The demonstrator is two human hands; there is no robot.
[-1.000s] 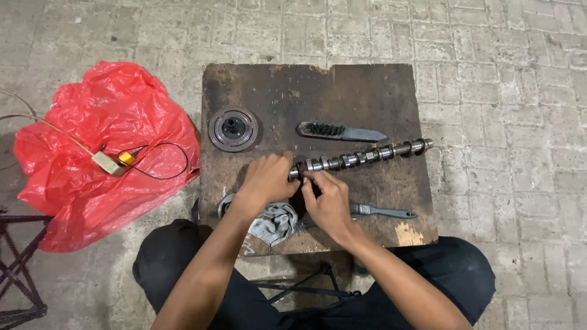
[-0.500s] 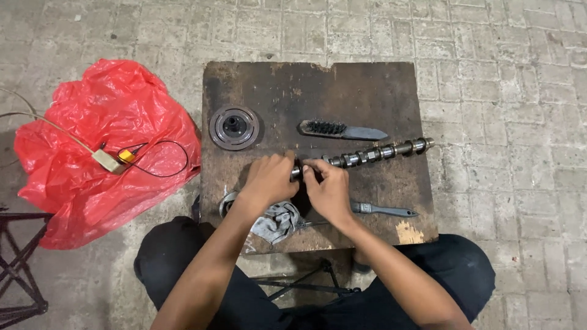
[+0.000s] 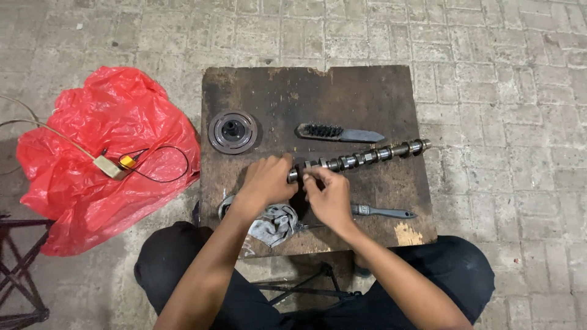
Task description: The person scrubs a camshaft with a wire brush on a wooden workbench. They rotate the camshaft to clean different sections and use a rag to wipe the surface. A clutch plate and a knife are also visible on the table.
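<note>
A long metal camshaft [image 3: 367,155] lies across a dark wooden board [image 3: 342,98], its far end pointing right. My left hand [image 3: 268,179] grips the shaft's near end. My right hand [image 3: 330,194] sits just beside it, with fingertips pinching the shaft at the same end. A grey rag [image 3: 272,223] lies under my left wrist. A dark-handled tool [image 3: 384,212] rests on the board right of my right hand.
A wire brush [image 3: 339,132] and a round metal pulley [image 3: 232,131] lie on the board's far half. A red plastic bag [image 3: 104,159] with a small wired device [image 3: 119,164] sits on the brick floor at left. A dark metal frame [image 3: 18,275] stands at bottom left.
Both hands stay on the camshaft's near end. My right hand has shifted slightly along it; the shaft has barely moved.
</note>
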